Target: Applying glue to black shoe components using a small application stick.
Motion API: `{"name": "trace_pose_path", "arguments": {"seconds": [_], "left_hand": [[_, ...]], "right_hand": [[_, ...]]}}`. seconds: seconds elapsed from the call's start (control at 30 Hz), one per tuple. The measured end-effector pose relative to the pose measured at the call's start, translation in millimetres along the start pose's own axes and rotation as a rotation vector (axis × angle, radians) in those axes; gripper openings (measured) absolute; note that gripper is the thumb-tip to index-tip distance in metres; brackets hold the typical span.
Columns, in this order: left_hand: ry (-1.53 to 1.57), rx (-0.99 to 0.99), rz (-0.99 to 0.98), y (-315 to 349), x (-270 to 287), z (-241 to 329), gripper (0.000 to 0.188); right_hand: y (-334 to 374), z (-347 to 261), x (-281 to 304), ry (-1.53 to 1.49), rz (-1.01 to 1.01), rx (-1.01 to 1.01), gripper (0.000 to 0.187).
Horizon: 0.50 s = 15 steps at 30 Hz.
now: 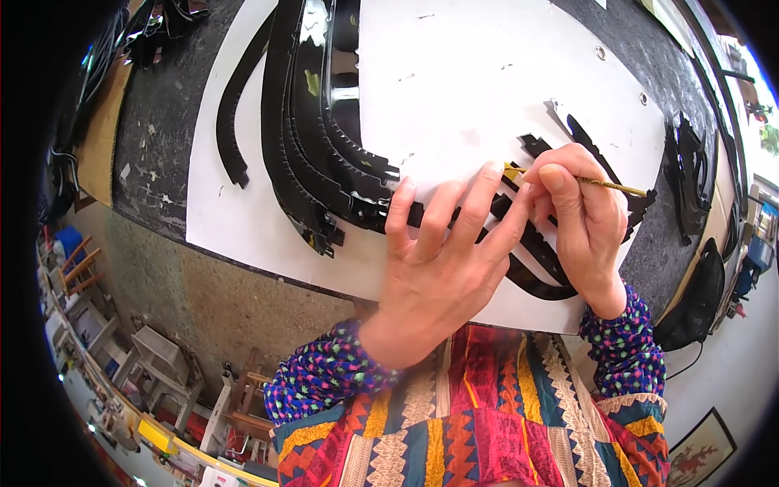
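My right hand (580, 207) is closed in a pinch around a thin gold-coloured stick tool (617, 185). Its yellowish tip touches down close to the left hand's fingertips; the exact kind of tool is not clear. With fingers spread, my left hand (442, 256) lies flat over glossy black curved strips (357, 209), pressing their ends against a white board (454, 89). Shorter black strips (540, 252) pass beneath and beside both hands. Part of the strips under my fingers is hidden.
A single curved black strip (230, 130) lies on the board's left side. More black pieces (690, 174) rest on the dark worktop (154, 174) at the right, near a black bag (698, 296). Wooden stools and equipment (162, 357) stand on the floor at lower left.
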<state>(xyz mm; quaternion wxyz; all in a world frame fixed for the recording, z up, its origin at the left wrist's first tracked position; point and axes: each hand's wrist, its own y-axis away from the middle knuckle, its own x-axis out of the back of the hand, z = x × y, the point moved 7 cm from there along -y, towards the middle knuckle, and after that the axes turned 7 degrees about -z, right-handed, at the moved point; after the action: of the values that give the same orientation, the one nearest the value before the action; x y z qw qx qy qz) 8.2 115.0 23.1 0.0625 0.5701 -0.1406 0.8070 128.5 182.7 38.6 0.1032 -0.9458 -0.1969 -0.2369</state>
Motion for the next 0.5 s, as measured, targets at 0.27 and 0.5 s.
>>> {"name": "trace_pose_path", "arguments": {"seconds": [0.27,0.5], "left_hand": [[-0.008,-0.003,0.001,-1,0,0,0.050],[0.013,0.006,-0.035,-2,1,-2,0.054]], "right_hand": [[-3,0,0,-0.030,-0.051,0.024,0.012],[20,-1,18,0.061,0.065,0.017,0.010]]}}
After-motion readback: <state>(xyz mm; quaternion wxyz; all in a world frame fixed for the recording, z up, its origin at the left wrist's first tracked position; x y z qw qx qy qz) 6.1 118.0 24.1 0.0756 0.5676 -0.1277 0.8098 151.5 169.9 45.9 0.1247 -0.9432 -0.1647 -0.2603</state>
